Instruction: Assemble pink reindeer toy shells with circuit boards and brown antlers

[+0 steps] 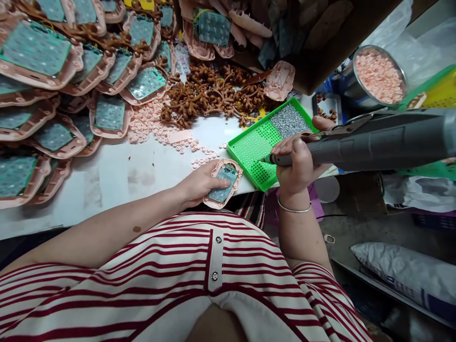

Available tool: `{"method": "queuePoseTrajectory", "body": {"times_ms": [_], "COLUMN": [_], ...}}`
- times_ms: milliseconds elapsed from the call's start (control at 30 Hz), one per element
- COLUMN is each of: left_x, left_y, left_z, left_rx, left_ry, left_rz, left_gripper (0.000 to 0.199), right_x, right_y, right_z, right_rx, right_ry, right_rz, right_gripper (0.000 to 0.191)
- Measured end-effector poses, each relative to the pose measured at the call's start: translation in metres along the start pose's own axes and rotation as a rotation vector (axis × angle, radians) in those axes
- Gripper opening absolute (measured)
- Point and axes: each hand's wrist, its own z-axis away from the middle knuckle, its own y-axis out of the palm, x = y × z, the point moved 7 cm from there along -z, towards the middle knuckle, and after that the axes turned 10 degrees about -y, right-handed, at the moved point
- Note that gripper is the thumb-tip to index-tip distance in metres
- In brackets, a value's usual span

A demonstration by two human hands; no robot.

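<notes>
A pink plastic shell with a green circuit board (221, 189) lies in my left hand (203, 183), thumb across the board, near the table's front edge. My right hand (297, 164) is wrapped round a dark grey electric screwdriver (377, 140), which lies nearly level and points left. Its tip is over the perforated part of a green tray (249, 142); whether it touches the tray I cannot tell. Small silver screws (290, 119) are heaped in the tray's far part.
Stacked pink shells with boards (39, 47) fill the left of the white table (117, 171). Brown plastic parts (210, 92) and small pink pieces (149, 121) lie behind my left hand. A metal bowl of pink pieces (379, 76) and a cardboard box (313, 57) stand at the back right.
</notes>
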Motion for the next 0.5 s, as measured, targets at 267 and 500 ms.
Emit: {"method": "queuePoseTrajectory", "body": {"times_ms": [267, 500], "left_x": [-0.0001, -0.0029], "left_y": [0.0003, 0.0016], "left_z": [0.0000, 0.0013], "left_rx": [0.014, 0.026], "left_ry": [-0.012, 0.014], "left_rz": [-0.003, -0.007], "left_gripper": [0.053, 0.050], "right_x": [-0.0006, -0.0062], "right_y": [0.0075, -0.0001], "right_z": [-0.0007, -0.0030], "right_rx": [0.018, -0.105], "right_ry": [0.019, 0.108], "right_rz": [-0.103, -0.429], "right_gripper": [0.060, 0.042]}}
